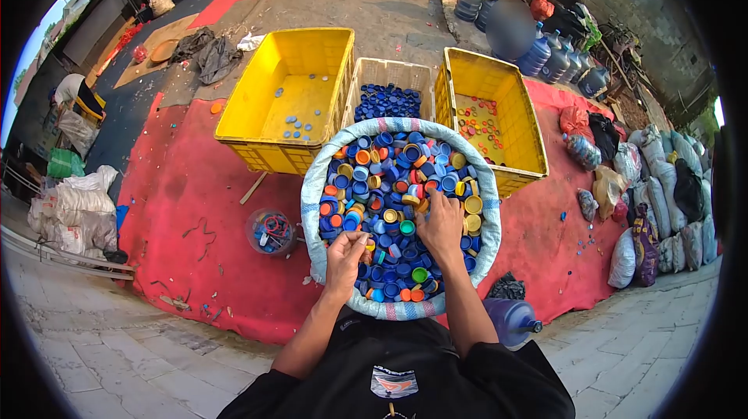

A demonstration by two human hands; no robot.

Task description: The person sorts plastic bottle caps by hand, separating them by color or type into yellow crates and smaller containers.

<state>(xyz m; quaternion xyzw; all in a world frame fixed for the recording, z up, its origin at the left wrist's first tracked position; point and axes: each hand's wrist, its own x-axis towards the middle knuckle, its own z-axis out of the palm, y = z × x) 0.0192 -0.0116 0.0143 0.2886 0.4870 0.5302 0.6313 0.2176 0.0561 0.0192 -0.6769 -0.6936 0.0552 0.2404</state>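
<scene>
A round sack with a rolled pale-blue rim (489,185) is full of bottle caps (397,251), mostly blue, with orange, yellow and green ones among them. Over the sack's lower left part is my left hand (345,261), its fingers pinched together at a small thing too small to name. My right hand (442,226) reaches into the caps right of the middle, fingers bent down and partly hidden; whether it grips a cap is unclear. Beyond the sack stand a left yellow crate (257,99) with a few grey-blue caps, a whitish crate (393,70) of blue caps, and a right yellow crate (506,91) with red-orange caps.
A clear bucket (271,232) of mixed bits stands left of the sack on red sheeting (195,208). A large water bottle (510,321) lies by my right side. Filled sacks (658,193) line the right. Another person (74,91) bends at the far left.
</scene>
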